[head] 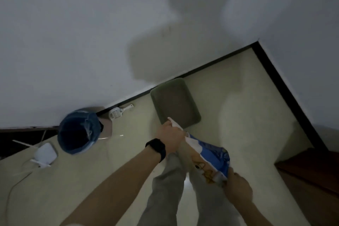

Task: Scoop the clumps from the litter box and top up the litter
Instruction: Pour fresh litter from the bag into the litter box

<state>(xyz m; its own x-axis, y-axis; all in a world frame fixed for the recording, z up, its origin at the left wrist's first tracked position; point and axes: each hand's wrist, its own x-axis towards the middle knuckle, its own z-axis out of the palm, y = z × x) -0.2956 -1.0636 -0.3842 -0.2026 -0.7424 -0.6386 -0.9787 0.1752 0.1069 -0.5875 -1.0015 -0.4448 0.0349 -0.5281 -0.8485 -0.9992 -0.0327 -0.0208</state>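
A green litter box [190, 95] sits on the pale floor against the wall, with brownish litter inside. I hold a blue and white litter bag [207, 154] above its near edge, tilted with the top end toward the box. My left hand [169, 137], with a black watch on the wrist, grips the bag's upper end. At the bag's lower end, my right hand [238, 187] is closed on the corner. A white slotted scoop [117, 113] lies on the floor by the wall, left of the box.
A bin lined with a blue bag [78, 132] stands left of the scoop. A white router [45, 155] with antennas and a cable lies at the far left. My grey-trousered legs [168, 189] are below the bag. A brown wooden step [311, 169] is at right.
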